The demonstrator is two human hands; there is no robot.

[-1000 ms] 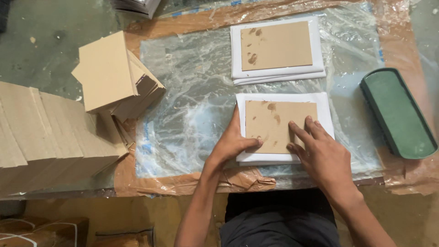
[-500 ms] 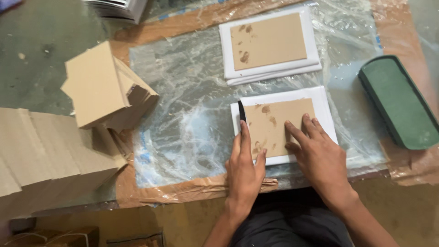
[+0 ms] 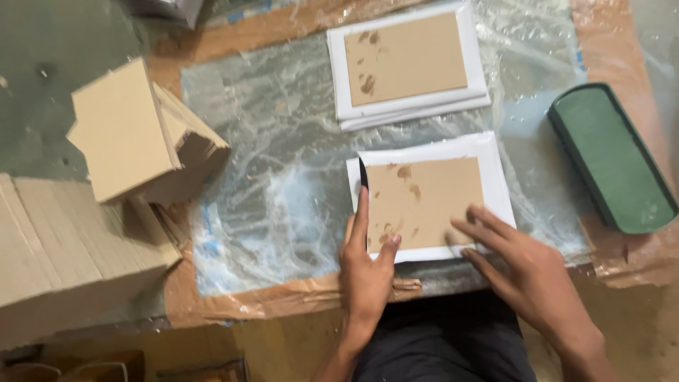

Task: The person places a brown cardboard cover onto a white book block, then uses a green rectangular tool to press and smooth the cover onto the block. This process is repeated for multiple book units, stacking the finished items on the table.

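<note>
A brown cardboard sheet (image 3: pixel 431 201) with dark glue stains lies on a white paper sheet (image 3: pixel 495 166) on the plastic-covered table. My left hand (image 3: pixel 364 265) holds a thin black blade-like tool (image 3: pixel 363 177) along the cardboard's left edge, index finger stretched along it. My right hand (image 3: pixel 520 265) rests with spread fingers on the cardboard's lower right corner and the white border, holding nothing.
A second cardboard-on-white-paper stack (image 3: pixel 407 64) lies farther back. A green oblong tray (image 3: pixel 612 155) sits at the right. Stacks of cut cardboard (image 3: pixel 131 134) and a larger pile (image 3: pixel 64 244) stand at the left. Crinkled plastic film (image 3: pixel 276 163) covers the work area.
My left hand turned from flat on the sheet to holding the black tool along the left edge. My right hand slid down toward the lower right corner.
</note>
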